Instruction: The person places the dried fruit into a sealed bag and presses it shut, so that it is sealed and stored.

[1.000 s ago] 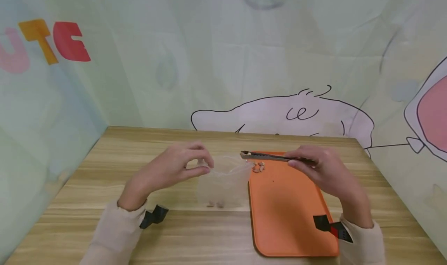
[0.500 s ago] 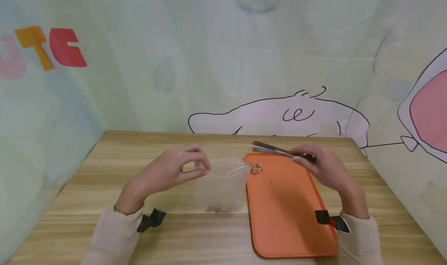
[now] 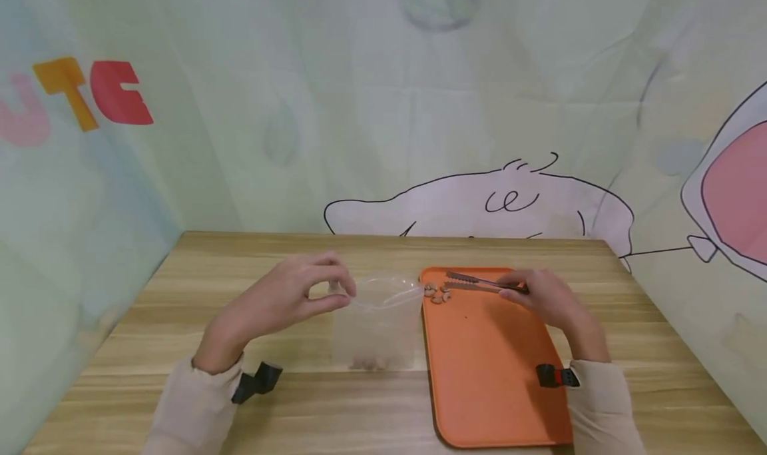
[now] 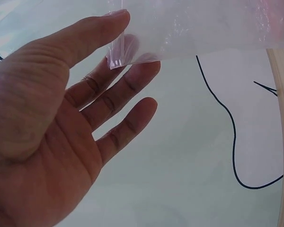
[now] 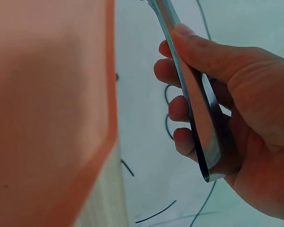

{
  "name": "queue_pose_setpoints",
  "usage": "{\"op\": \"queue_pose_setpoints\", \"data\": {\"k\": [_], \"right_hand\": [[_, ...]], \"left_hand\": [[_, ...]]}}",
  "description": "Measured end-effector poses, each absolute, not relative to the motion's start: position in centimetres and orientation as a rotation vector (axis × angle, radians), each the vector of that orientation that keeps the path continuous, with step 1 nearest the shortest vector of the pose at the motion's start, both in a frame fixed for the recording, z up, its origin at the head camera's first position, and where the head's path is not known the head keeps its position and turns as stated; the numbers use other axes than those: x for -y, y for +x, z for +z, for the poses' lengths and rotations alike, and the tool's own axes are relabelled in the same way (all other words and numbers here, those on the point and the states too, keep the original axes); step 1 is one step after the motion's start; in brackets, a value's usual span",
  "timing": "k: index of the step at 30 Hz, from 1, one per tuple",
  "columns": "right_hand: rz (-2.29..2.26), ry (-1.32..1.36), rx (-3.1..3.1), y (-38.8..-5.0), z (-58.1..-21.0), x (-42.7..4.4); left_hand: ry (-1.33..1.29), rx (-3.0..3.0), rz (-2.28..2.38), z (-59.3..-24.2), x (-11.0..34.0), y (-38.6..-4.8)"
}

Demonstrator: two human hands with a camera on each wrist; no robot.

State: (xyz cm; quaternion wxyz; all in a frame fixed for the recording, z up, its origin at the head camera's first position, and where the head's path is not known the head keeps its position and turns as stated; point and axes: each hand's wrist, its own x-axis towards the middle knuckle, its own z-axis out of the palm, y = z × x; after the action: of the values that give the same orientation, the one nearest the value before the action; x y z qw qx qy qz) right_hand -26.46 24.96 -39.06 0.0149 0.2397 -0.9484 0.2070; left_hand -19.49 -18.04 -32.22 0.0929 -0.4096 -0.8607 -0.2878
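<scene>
My left hand pinches the upper left corner of a clear plastic bag, thumb against fingers, as the left wrist view shows at the bag's edge. The bag's mouth gapes, and several small brownish pieces lie at its bottom. In my right hand are metal tongs, gripped between thumb and fingers. The tips of the tongs are apart and hold nothing that I can see. They are over the far end of the orange tray, close to several small nut-like pieces.
The tray lies on a wooden table, to the right of the bag. A printed cloth backdrop rises behind the table and along its sides. A tiny dark speck shows on the tray.
The tongs held a small piece over the bag's mouth; that piece left them. My right hand has since carried them rightward, then down over the tray. My left hand still pinches the bag.
</scene>
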Motion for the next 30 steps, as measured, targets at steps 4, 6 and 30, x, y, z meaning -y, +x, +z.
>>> {"op": "queue_pose_setpoints", "data": {"k": [4, 6, 30], "right_hand": [[0.607, 0.762, 2.966, -27.0, -40.1, -24.6], [0.588, 0.76, 2.967, -27.2, -40.5, -24.4], [0.498, 0.738, 2.62, -23.2, -34.5, -22.9]], "left_hand": [[-1.235, 2.556, -0.893, -32.4, 18.2, -19.5], [-1.247, 2.559, -0.919, -32.5, 18.3, -19.6], [-1.278, 2.606, -0.97, -32.5, 18.6, -19.9]]}}
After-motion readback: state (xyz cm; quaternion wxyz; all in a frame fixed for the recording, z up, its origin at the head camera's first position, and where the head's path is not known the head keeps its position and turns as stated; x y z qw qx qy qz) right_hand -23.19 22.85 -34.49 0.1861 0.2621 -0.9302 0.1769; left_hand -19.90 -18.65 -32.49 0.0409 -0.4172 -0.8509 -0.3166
